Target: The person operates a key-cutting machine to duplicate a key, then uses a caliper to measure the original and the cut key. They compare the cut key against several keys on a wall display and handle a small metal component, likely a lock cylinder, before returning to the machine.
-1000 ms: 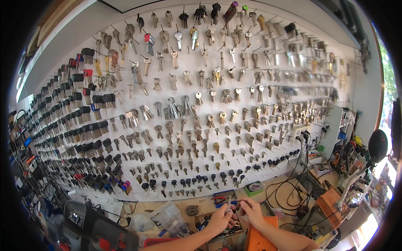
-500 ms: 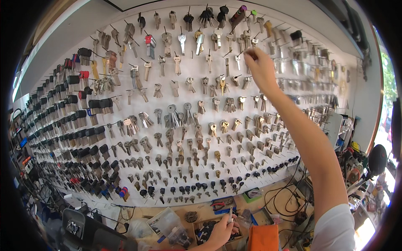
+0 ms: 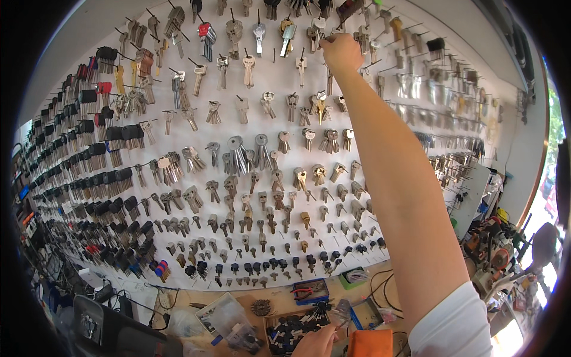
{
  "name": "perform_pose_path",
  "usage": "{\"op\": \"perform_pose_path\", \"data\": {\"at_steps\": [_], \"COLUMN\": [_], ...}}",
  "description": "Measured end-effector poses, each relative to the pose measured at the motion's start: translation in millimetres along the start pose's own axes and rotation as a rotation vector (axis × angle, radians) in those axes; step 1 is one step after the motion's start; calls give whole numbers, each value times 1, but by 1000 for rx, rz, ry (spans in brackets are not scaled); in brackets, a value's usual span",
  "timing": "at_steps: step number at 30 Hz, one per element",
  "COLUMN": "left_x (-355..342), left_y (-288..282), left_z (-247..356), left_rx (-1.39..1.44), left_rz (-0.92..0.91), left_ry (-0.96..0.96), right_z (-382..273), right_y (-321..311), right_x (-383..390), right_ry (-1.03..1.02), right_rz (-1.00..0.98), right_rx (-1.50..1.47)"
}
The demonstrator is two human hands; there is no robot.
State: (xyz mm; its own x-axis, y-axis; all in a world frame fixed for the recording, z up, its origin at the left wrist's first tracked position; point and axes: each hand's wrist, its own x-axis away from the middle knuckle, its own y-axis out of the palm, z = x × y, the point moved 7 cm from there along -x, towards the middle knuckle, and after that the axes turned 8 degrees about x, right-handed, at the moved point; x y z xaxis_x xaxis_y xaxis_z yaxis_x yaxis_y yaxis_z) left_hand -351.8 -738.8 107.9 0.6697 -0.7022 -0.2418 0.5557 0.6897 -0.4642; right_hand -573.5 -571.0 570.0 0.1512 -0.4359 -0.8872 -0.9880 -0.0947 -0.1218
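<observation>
My right hand (image 3: pixel 344 53) is raised to the upper part of the white key wall. Its fingers are pinched at a bunch of silver key blanks (image 3: pixel 317 27) hanging from a hook, and the fingertips partly cover the lowest key. Low in the view, my left hand (image 3: pixel 316 343) is closed on a slim silver key (image 3: pixel 341 325), only a small part of which shows. Beneath that hand lies an open box of black-headed keys (image 3: pixel 291 331). Beside the right hand's bunch hang a gold-and-silver key bunch (image 3: pixel 288 37) and a single silver key (image 3: pixel 259 37).
Rows of keys on protruding hooks cover the wall, with black-headed ones (image 3: pixel 113 131) at left. On the bench are an orange block-shaped thing (image 3: pixel 370 343), a blue tray (image 3: pixel 310 291) with red-handled pliers, plastic bags (image 3: pixel 238 327) and a dark key machine (image 3: pixel 113 333). Cluttered tools stand at right.
My right hand has moved left and up to another bunch of keys. My left hand has dropped lower, and its key is less visible. The view has shifted slightly.
</observation>
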Motion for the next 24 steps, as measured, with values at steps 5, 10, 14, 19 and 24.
{"op": "perform_pose_path", "data": {"at_steps": [5,10,14,19,24], "left_x": [3,5,0,1,-17], "left_y": [-2,6,-1,-14,-10], "left_z": [4,-10,-9,-36,38], "left_rx": [19,-78,291,809,1255], "left_rz": [128,118,-56,110,-173], "left_ry": [182,60,-249,-260,-111], "right_z": [13,23,0,-9,57], "right_y": [-8,-10,-52,-124,-226], "right_x": [-5,-20,-6,164,321], "right_ry": [66,163,-25,-386,-392], "right_rz": [-14,-121,-288,-997,-1405], "right_rx": [-224,-565,-743,-448,-234]}}
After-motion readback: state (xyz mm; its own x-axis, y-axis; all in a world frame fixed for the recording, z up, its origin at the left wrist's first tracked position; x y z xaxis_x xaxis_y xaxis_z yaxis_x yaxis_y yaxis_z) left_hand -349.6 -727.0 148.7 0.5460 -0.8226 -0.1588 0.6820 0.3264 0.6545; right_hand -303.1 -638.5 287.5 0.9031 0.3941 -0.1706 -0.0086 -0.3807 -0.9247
